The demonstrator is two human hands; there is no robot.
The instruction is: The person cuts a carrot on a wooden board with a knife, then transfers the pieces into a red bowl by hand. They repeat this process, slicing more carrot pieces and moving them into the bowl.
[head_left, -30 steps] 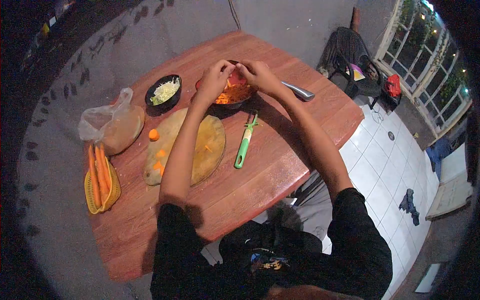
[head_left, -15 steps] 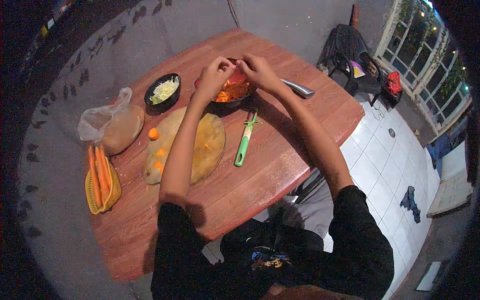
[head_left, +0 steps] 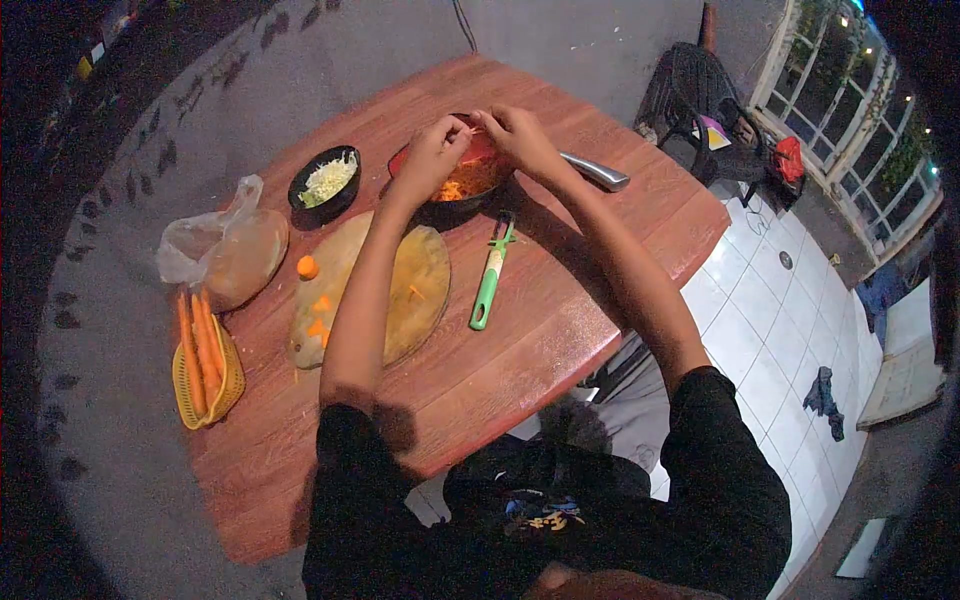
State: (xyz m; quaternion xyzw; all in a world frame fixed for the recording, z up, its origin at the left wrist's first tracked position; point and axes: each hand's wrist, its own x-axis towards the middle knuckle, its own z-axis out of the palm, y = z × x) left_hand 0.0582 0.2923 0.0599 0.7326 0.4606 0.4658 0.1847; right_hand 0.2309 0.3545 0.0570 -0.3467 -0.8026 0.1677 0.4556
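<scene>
A dark bowl with a red inside [head_left: 400,160] stands at the back of the table, with shredded orange carrot [head_left: 455,189] in it. Above the bowl is my left hand [head_left: 440,158], its fingers bent into a pinch. Close beside it, my right hand [head_left: 512,140] is also pinched, fingertips near those of the left. Whatever lies between the fingertips is too small to make out. My hands and forearms hide part of the bowl. A green-handled peeler [head_left: 488,280] lies in front of the bowl, and a silver handle [head_left: 597,172] sticks out to its right.
A round wooden cutting board [head_left: 415,270] bears carrot pieces [head_left: 308,267], partly under my left forearm. To the left are a black bowl of shredded pale vegetable [head_left: 330,180], a plastic bag [head_left: 225,245] and a yellow basket [head_left: 232,375] with whole carrots [head_left: 203,350]. A dark chair [head_left: 700,90] stands beyond the table.
Both hands stay over the bowl, with only small shifts of the fingers. Less of the shredded carrot shows beneath them now. The other things on the table lie as before.
</scene>
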